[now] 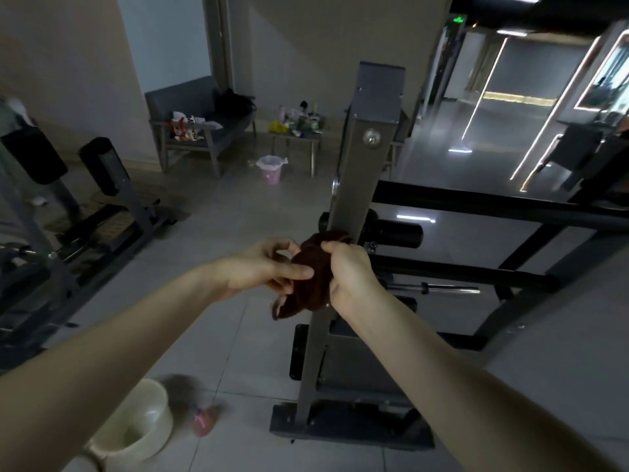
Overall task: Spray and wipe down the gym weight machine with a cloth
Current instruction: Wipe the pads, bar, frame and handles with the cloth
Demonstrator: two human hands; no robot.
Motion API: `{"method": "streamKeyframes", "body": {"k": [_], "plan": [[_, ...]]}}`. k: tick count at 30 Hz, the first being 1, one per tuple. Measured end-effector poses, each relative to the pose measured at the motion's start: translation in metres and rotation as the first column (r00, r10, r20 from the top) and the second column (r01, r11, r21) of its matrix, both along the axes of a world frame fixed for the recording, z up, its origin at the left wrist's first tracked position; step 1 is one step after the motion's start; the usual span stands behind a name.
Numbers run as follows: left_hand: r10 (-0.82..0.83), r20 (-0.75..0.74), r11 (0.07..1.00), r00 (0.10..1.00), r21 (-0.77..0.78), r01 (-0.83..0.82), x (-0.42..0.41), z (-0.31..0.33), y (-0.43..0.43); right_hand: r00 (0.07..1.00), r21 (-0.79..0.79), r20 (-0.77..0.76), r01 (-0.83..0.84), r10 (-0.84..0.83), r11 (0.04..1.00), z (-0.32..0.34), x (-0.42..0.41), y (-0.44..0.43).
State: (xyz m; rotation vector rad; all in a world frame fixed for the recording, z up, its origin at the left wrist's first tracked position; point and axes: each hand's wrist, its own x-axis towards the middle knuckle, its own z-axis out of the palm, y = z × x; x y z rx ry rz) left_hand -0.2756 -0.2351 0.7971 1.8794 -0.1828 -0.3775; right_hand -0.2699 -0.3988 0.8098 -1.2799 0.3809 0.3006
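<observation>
Cloth point(311, 277) against machine post point(355, 185) edge

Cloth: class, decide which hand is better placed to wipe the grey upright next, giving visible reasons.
Probably right. The right hand grips the bunched cloth beside the grey upright; the left hand only pinches its far side.

A soft, matt dark-red cloth point(311, 277) lies against the weight machine's smooth grey metal post point(360, 172).
</observation>
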Motion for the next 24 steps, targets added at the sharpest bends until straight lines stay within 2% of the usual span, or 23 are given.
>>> {"method": "streamKeyframes", "body": {"k": [4,7,10,15,18,20,22,24], "plan": [[0.091,0.069,0.996,0.993,0.006,-0.092,0.012,-0.001,0.045,0.995,-0.019,0.053,-0.085,0.085,0.996,-0.010,0.010,0.019],[0.226,0.100,0.974,0.969,-0.015,-0.226,0.024,-0.003,0.070,0.976,-0.039,0.082,-0.197,0.199,0.980,-0.020,0.020,0.037],[0.358,0.135,0.931,0.924,0.018,-0.363,0.039,-0.002,0.091,0.963,-0.107,0.125,-0.224,0.237,0.969,-0.019,0.041,0.063],[0.444,0.394,0.857,0.805,0.076,-0.510,0.064,0.010,0.124,0.960,-0.155,0.213,-0.151,0.182,0.976,-0.014,0.079,0.103],[0.462,0.431,0.849,0.775,0.037,-0.527,0.079,0.022,0.132,0.952,-0.152,0.264,-0.118,0.155,0.981,-0.014,0.089,0.119],[0.462,0.411,0.858,0.786,0.018,-0.514,0.093,0.025,0.132,0.953,-0.123,0.275,-0.095,0.126,0.988,-0.012,0.096,0.122],[0.453,0.344,0.881,0.823,-0.032,-0.472,0.112,0.023,0.135,0.966,-0.063,0.244,-0.077,0.090,0.995,-0.009,0.105,0.123],[0.363,0.281,0.930,0.889,-0.046,-0.365,0.136,0.024,0.141,0.977,-0.007,0.212,-0.040,0.040,0.999,-0.003,0.115,0.124]]}}
